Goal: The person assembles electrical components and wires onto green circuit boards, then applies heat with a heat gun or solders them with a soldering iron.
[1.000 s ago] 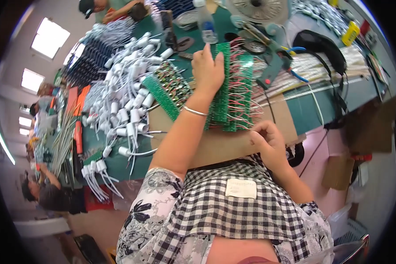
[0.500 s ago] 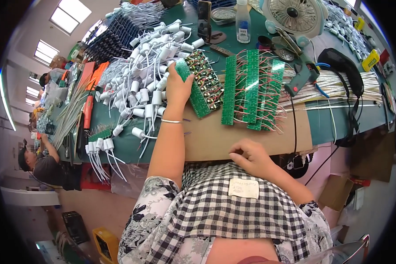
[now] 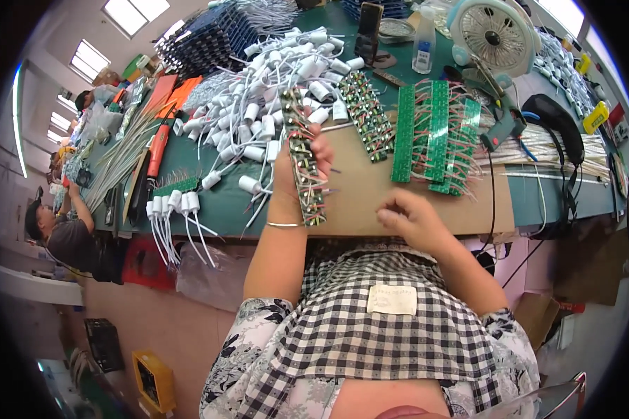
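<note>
My left hand grips a long strip of circuit board, its component side with red and white wires facing up. Beyond it, a second populated circuit board lies on the brown board. To its right are several green circuit boards side by side, with thin red and white wires sticking out. My right hand hovers over the front part of the brown board with curled fingers; whether anything small is in them is hidden. White lamp holders with cables are heaped left of my left hand.
A fan, a clear bottle and an upright phone stand at the back. Right of the boards lie a hot glue gun and a black heat gun. An orange-handled soldering iron is at left. Another person sits far left.
My left hand has lifted one circuit board strip off the other, brought it nearer and turned its component side up. My right hand has moved slightly. The view has shifted.
</note>
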`<state>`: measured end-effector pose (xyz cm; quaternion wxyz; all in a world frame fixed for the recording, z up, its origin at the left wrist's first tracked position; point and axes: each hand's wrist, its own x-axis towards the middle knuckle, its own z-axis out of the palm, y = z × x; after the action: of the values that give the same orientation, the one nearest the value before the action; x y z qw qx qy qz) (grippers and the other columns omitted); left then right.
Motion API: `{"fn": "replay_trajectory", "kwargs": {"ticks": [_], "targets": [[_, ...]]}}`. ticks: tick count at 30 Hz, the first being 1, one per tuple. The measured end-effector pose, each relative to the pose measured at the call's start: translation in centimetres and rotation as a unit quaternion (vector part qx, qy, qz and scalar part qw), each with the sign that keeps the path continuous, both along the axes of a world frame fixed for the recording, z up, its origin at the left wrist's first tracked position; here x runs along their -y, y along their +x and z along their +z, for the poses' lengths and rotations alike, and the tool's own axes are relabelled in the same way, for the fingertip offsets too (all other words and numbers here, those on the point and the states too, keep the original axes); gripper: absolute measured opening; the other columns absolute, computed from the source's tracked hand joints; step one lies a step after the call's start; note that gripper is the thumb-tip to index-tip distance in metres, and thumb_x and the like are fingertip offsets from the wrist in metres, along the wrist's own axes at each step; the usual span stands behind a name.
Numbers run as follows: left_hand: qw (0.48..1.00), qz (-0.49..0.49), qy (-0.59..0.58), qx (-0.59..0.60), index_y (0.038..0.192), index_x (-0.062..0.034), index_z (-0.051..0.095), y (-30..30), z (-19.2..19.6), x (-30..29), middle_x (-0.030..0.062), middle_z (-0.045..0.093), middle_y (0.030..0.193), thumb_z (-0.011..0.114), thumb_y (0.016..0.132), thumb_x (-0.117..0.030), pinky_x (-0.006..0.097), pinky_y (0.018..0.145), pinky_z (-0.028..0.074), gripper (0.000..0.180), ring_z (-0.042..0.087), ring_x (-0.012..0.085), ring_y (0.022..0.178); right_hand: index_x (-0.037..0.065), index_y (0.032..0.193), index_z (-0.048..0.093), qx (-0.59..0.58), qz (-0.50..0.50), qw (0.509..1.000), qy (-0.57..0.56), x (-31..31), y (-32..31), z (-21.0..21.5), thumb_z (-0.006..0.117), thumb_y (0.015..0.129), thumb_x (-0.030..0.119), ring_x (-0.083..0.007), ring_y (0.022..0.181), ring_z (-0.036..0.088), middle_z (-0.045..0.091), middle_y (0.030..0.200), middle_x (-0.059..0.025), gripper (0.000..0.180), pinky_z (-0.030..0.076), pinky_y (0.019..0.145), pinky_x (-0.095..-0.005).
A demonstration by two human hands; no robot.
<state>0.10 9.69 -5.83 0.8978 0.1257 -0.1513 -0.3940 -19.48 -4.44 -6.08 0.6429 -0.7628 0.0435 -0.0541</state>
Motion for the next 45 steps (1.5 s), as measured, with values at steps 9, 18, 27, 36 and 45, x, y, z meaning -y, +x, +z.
{"fn": "replay_trajectory", "kwargs": {"ticks": [9,18,27,36,45], "targets": [[0.991,-0.132,0.033,0.011,0.121,-0.0101,0.045,-7.6,-0.3,-0.7,0.0040,0.048,0.075,0.043,0.093,-0.031,0.024,0.050,0.035,0.035,0.045,0.0124,0.055,0.002,0.117,0.045,0.156,-0.091,0.981,0.065,0.0,3.8,3.7,0.049,0.089,0.016,-0.0106,0.082,0.052,0.054,0.101,-0.0037,0.032,0.044,0.074,-0.0262],[0.906,0.061,0.343,0.239,0.100,-0.0064,0.048,-11.4,1.3,-1.4,0.0013,0.045,0.071,0.039,0.095,-0.034,0.021,0.040,0.031,0.030,0.040,0.0077,0.049,0.001,0.122,0.040,0.119,0.001,0.991,0.052,-1.0,2.6,3.1,0.065,0.081,0.010,-0.0081,0.075,0.050,0.050,0.084,-0.0008,0.049,0.043,0.069,-0.0227],[0.851,0.077,0.407,0.324,0.105,-0.0051,0.049,-12.0,2.7,-3.3,-0.0012,0.049,0.075,0.043,0.095,-0.029,0.018,0.051,0.038,0.027,0.046,0.0055,0.060,0.001,0.087,0.053,0.076,0.024,0.996,-0.027,-0.4,0.6,3.4,0.056,0.088,0.024,-0.0072,0.060,0.044,0.048,0.070,0.0013,0.023,0.039,0.053,-0.0245],[0.718,0.274,0.465,0.439,0.093,-0.0046,0.050,-7.9,3.1,-4.6,0.0095,0.054,0.072,0.046,0.093,-0.031,0.030,0.053,0.041,0.027,0.053,0.0188,0.060,0.004,0.077,0.051,0.154,-0.018,0.980,0.125,2.7,-2.6,7.9,0.047,0.092,0.020,-0.0057,0.057,0.046,0.047,0.063,0.0013,0.022,0.038,0.051,-0.0209],[0.971,-0.002,0.220,0.091,0.094,-0.0077,0.049,-7.3,1.8,-0.7,0.0022,0.047,0.061,0.036,0.094,-0.044,0.021,0.044,0.035,0.039,0.044,0.0108,0.048,-0.001,0.108,0.045,0.139,0.037,0.990,-0.002,-2.0,4.8,4.5,0.057,0.085,0.009,-0.0120,0.069,0.060,0.053,0.088,-0.0064,0.028,0.049,0.063,-0.0240]]}}
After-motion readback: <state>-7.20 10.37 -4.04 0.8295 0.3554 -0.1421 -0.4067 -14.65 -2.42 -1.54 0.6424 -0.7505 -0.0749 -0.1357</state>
